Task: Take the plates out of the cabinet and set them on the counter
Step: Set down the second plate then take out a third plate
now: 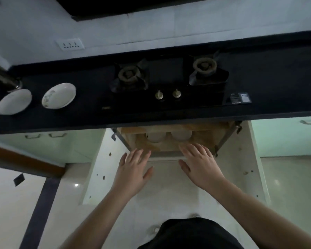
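Two white plates rest on the dark counter (pixel 90 115) at the left: a plain plate (pixel 13 101) and a flower-patterned plate (pixel 58 95). Below the counter the cabinet (pixel 169 150) stands open with both doors swung out. Inside, on its shelf, I see two pale dishes side by side, the left dish (pixel 155 137) and the right dish (pixel 181 135), partly hidden under the counter edge. My left hand (pixel 134 169) and my right hand (pixel 199 164) reach toward the shelf front, fingers spread, palms down, holding nothing.
A two-burner gas stove (pixel 169 81) with brass knobs sits on the counter above the cabinet. A metal vessel (pixel 2 76) stands at the far left. The left cabinet door (pixel 101 166) and right cabinet door (pixel 248 159) flank my arms. Closed green cabinets lie on both sides.
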The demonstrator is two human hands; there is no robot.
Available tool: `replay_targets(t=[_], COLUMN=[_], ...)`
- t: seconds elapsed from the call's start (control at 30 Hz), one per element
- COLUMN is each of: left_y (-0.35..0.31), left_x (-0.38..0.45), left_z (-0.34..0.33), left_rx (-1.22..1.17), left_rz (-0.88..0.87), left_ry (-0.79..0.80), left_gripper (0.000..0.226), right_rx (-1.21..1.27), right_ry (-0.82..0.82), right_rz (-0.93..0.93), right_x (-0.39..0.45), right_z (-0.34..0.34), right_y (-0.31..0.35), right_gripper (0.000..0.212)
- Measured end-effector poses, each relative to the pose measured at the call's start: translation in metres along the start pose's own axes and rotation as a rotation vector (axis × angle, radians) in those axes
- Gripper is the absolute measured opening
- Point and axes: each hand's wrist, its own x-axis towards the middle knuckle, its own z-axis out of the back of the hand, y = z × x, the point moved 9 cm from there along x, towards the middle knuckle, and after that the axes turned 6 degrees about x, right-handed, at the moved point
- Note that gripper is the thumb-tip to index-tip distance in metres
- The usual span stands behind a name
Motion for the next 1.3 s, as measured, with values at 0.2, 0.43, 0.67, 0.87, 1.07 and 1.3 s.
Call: replay_targets(t=[0.2, 0.43, 0.67, 0.87, 1.07, 1.3], left_y=[0.041, 0.074, 0.087, 0.088, 0.097, 0.092], left_x=[-0.018, -0.008, 0.047, 0.112, 0.158, 0.224], left_z=[-0.018, -0.047, -0.085, -0.163, -0.26, -0.368], left_rx=[-0.094, -0.108, -0.101, -0.085, -0.168, -0.169], left_rz=[0.098, 0.121, 0.143, 0.184, 0.228, 0.179], left_ry=[0.0, 0.044, 0.088, 0.129, 0.125, 0.077], left_gripper=[0.063, 0.061, 0.066, 0.068, 0.067, 0.07], right_rx=[-0.03, -0.006, 0.013, -0.026, -0.063, -0.259], right_ry=[0.025, 0.043, 0.122, 0.214, 0.253, 0.309], right_rz=[0.046, 0.017, 0.042, 0.083, 0.05, 0.1], right_x=[0.017, 0.045, 0.094, 0.169, 0.228, 0.278], right_z=[-0.025, -0.054, -0.105, -0.187, -0.284, -0.398], right_y=[0.027, 0.043, 0.018, -0.025, -0.079, -0.139], right_gripper=[0.055, 0.051, 0.05, 0.049, 0.053, 0.058])
